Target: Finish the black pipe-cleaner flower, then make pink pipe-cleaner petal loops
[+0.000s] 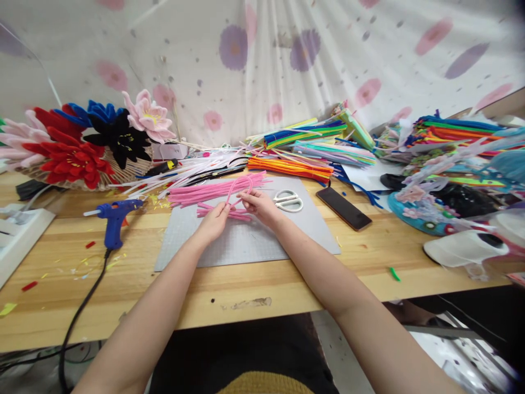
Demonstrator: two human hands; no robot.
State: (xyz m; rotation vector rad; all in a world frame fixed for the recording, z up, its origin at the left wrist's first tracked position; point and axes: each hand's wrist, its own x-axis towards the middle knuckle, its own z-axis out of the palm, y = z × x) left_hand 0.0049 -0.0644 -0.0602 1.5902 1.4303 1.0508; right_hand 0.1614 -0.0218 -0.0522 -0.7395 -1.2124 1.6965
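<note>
Between my two hands a pink pipe cleaner (230, 192) is bent into a loop above the grey cutting mat (262, 241). My left hand (217, 220) pinches it on one side, fingers closed. My right hand (259, 206) is closed on the other side of the loop. Just behind lies a bundle of long pink pipe cleaners (192, 192). Shorter pink pieces (205, 210) rest on the mat, partly hidden by my hands. White-handled scissors (289, 201) lie right of my right hand, their blades hidden behind it.
A blue glue gun (115, 219) with a black cord stands at left. Fuzzy flowers (76, 158) fill the back left. A phone (343, 208) lies right of the mat. Colourful pipe cleaner bundles (291, 167) line the back; a white spool (465, 247) is at right.
</note>
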